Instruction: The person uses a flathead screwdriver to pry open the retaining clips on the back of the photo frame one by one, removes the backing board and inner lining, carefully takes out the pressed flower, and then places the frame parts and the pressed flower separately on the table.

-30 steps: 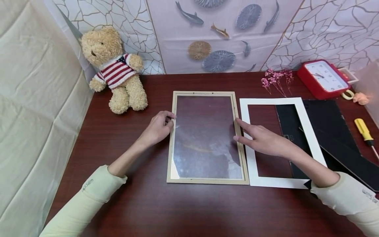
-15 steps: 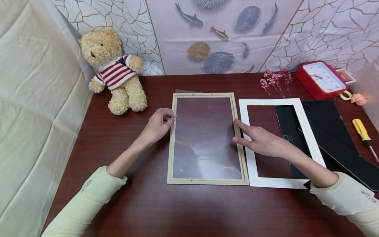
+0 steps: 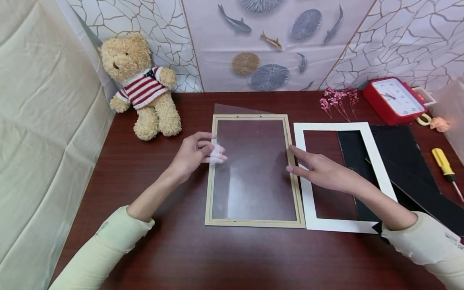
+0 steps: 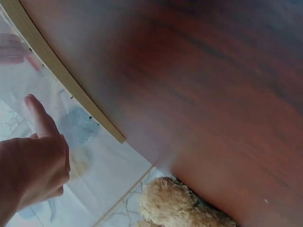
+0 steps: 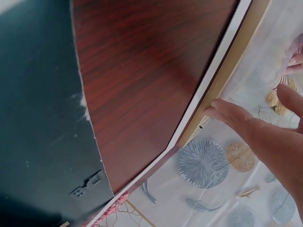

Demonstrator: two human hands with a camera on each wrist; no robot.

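Observation:
A tan picture frame (image 3: 255,223) lies flat in the middle of the dark red table. Its clear sheet (image 3: 255,173) is tilted, with the left side raised and a corner showing past the frame's top edge. My left hand (image 3: 190,157) holds the sheet's left edge with its fingertips; pale finger shapes, seemingly reflections, show in the sheet. My right hand (image 3: 324,171) rests on the frame's right side with fingers extended, over a white mat (image 3: 309,201). In the right wrist view, the right index fingertip touches the frame's wooden edge (image 5: 222,71).
Black boards (image 3: 402,157) lie under and beyond the white mat. A yellow screwdriver (image 3: 443,162) is at the far right. Pink dried flowers (image 3: 338,98) and a red clock (image 3: 396,100) stand at the back right. A teddy bear (image 3: 145,88) leans at the back left.
The clear sheet's left side has risen, and its corner now shows farther beyond the frame's top edge. My left hand has come up slightly with it. The right hand has stayed in place.

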